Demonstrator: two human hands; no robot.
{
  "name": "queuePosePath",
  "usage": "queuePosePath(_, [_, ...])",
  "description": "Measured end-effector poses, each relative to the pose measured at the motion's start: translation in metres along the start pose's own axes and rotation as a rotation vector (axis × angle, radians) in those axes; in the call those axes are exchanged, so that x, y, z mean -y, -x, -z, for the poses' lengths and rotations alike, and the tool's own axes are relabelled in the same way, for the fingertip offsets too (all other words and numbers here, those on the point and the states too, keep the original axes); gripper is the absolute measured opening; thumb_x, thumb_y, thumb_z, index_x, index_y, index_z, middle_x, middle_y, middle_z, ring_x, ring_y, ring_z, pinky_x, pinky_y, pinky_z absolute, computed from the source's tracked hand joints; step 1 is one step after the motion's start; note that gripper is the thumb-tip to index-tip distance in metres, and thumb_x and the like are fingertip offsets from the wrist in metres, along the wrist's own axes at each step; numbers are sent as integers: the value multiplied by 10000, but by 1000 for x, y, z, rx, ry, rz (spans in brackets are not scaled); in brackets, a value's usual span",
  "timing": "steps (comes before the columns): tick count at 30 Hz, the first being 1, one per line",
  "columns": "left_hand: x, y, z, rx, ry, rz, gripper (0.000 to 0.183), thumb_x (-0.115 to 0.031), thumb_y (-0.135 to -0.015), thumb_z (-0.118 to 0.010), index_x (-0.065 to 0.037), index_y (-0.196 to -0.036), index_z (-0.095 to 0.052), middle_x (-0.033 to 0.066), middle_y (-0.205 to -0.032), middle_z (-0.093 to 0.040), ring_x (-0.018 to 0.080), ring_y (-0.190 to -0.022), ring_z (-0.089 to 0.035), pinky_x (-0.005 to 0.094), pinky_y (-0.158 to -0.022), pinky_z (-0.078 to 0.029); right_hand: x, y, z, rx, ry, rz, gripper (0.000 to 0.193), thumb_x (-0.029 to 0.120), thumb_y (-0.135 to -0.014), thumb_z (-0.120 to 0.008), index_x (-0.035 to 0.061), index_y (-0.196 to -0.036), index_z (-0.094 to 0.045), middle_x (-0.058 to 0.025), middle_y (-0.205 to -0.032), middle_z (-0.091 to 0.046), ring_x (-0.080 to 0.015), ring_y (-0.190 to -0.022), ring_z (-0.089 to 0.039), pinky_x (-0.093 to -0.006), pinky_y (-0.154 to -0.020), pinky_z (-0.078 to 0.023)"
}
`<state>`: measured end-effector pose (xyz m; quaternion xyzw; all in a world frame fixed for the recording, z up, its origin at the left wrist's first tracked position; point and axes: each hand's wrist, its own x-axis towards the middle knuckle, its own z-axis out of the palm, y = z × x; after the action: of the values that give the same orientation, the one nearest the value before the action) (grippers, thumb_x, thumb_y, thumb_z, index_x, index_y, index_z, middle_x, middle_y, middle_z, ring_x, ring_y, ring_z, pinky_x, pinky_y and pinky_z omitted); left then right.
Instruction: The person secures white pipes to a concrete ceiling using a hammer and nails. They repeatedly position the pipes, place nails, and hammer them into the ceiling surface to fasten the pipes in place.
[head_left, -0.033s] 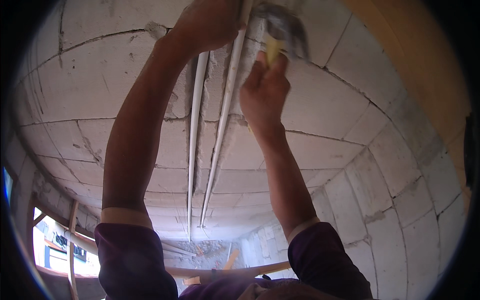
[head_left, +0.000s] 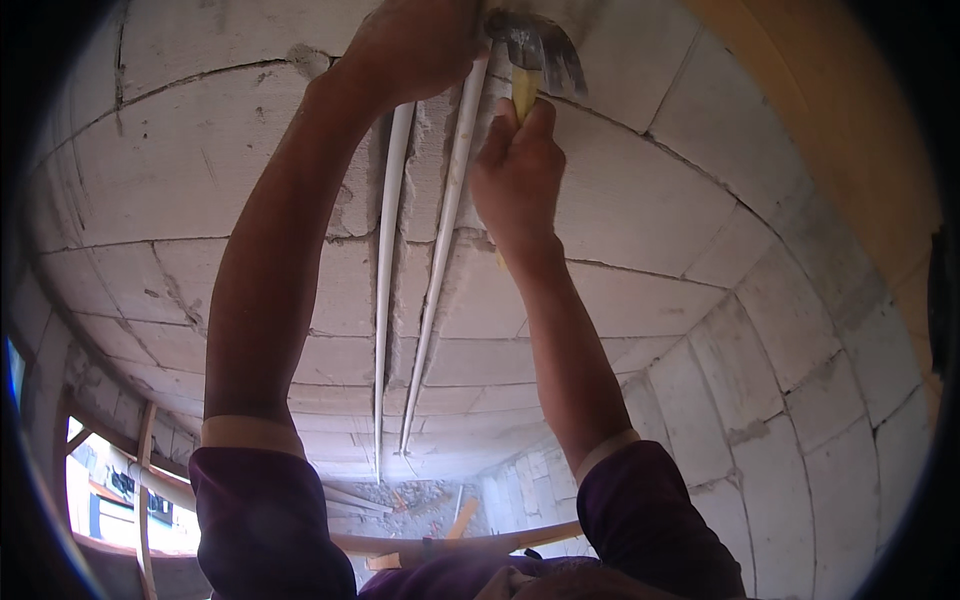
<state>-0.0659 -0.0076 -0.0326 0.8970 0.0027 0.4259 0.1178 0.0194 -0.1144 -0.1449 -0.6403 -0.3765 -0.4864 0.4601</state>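
Observation:
My right hand [head_left: 518, 175] grips the yellow handle of a claw hammer [head_left: 526, 88] near its head. The dark metal head lies right beside my left hand [head_left: 425, 50], its claw curving off to the right. Closed fingers on my left hand sit at the top edge, over the upper ends of two white pipes; whatever they hold is hidden. One pipe, the left [head_left: 392, 220], and its neighbour, the right pipe [head_left: 445, 210], run down the wall in rough cut grooves.
Pale block wall [head_left: 620, 200] with dark joints spreads behind my hands and turns a corner at right. A tan board or beam [head_left: 830, 110] crosses the upper right. Below lie rubble [head_left: 420, 508] and a wooden plank [head_left: 463, 520]. A bright window opening [head_left: 120, 490] shows at lower left.
The hammer and my right hand have shifted slightly left, bringing the head against or very near my left hand. The hammer was blurred before and is sharper now. My left hand stays in place.

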Motion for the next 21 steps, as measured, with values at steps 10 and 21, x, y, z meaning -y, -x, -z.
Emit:
queuePosePath(10, [-1,0,1,-6,14,5,820,-188,-856,-633,13,-1471,-129,291,-968,-638,439,-940,-617,485,-861,-485,-1,0,-3,59,19,-76,151,134,-999,-445,-8,-954,-416,-70,-569,-509,-132,-448,-514,-279,-432,-389])
queuePosePath(21, [7,4,-8,-94,16,-54,835,-193,-859,-638,12,-1475,-113,275,-934,-649,443,-892,-628,483,-831,-499,9,4,-4,-44,-86,-111,179,163,-990,-445,-15,-970,-432,-117,-636,-562,-192,-505,-570,-322,-482,-426])
